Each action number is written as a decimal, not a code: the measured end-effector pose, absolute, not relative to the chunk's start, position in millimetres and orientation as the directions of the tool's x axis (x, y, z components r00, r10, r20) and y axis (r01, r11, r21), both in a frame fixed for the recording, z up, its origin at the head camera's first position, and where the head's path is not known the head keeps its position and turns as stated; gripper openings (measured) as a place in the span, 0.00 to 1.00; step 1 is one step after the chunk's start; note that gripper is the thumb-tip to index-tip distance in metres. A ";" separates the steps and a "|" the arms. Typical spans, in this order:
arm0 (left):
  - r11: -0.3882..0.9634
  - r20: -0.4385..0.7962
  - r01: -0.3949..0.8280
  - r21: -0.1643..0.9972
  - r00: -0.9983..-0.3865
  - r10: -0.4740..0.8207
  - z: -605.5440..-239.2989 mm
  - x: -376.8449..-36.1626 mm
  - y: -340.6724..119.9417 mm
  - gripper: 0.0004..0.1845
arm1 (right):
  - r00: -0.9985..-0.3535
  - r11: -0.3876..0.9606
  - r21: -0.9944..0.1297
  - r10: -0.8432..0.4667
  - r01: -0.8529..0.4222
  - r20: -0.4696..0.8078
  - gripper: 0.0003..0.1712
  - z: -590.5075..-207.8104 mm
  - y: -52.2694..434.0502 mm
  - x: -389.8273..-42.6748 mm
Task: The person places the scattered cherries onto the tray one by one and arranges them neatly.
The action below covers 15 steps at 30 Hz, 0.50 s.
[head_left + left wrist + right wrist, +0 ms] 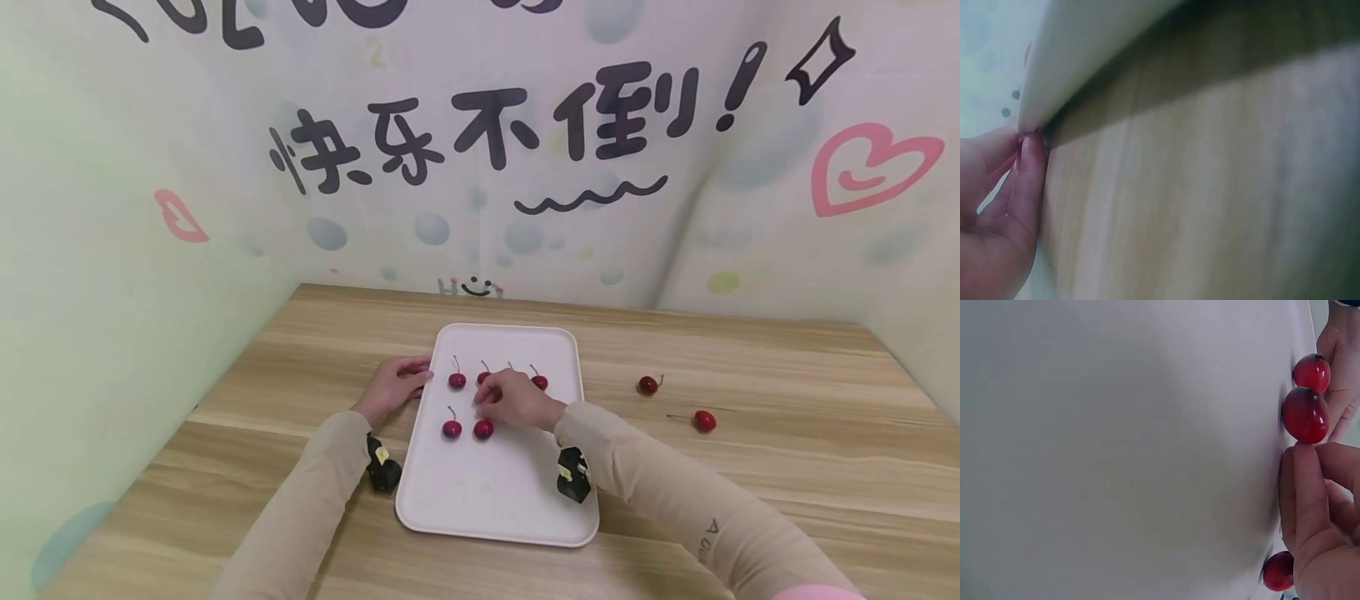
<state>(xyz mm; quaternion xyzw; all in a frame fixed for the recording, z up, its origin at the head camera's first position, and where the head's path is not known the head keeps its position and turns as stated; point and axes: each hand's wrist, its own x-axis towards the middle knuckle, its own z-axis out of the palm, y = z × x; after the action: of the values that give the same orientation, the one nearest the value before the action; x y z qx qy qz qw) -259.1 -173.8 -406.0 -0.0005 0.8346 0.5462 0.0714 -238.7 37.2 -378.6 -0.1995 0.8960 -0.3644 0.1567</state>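
Observation:
A white rectangular tray [510,500] lies on the wooden table. On it, several red cherries with stems form a far row, one of them [457,381] at its left end. Nearer stand two more, the left cherry [452,429] and the right cherry [483,429]. My left hand [395,383] grips the tray's left rim, thumb and fingertips meeting at the edge in the left wrist view. Over the tray, my right hand [517,400] has its fingertips pinched together right at the stem side of the nearer right cherry [1305,415]; its stem is hidden behind them.
Two loose cherries lie on the table right of the tray, one [648,385] farther back and one [704,421] nearer. A printed white cloth [480,242] hangs behind the table [787,467].

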 end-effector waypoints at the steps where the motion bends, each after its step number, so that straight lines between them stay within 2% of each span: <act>1: 0.402 -0.119 -0.078 0.912 -0.990 0.077 -405.6 -258.9 -173.6 0.19 | -0.874 0.659 -0.713 -0.467 -0.240 -0.137 0.04 -378.8 36.9 -238.7; 15: 0.390 -0.122 -0.082 0.917 -0.989 0.079 -404.6 -258.2 -172.9 0.20 | -0.913 0.687 -0.704 -0.383 -0.180 -0.142 0.06 -379.7 32.8 -235.8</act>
<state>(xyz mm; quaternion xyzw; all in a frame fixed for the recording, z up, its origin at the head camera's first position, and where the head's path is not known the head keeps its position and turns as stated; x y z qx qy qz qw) -258.2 -172.9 -404.6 -0.0007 0.8306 0.5521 0.0729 -235.8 32.8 -379.7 -0.1551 0.9078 -0.3636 0.1401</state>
